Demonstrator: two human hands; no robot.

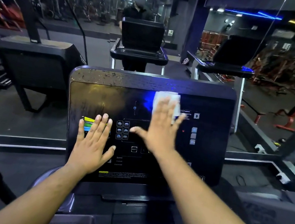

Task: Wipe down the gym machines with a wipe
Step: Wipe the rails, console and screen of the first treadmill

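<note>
Glossy black console panel (204, 150) of a treadmill fills the centre, tilted up toward the wearer. White wipe (168, 99) lies flat against the panel's upper middle, just under the top bezel, beside a blue light reflection. Right hand (161, 128) presses on the wipe with fingers straight and spread, thumb out to the left; the wipe's top and right edges show past the fingertips. The hand is motion-blurred. Left hand (93, 141) rests flat on the panel's lower left, fingers extended and close together, holding nothing; it partly covers a coloured bar graphic (88, 123). Between the two hands sits a grid of small icon buttons (122, 130). Smears or droplets mark the top-left bezel (98, 76).

A wall mirror (288, 57) ahead reflects the back of the console, a second treadmill to the right, and a person in a black shirt (138, 10). A dark machine (33, 65) stands to the left. Red benches (290, 116) show at right in the reflection. No containers are in view.
</note>
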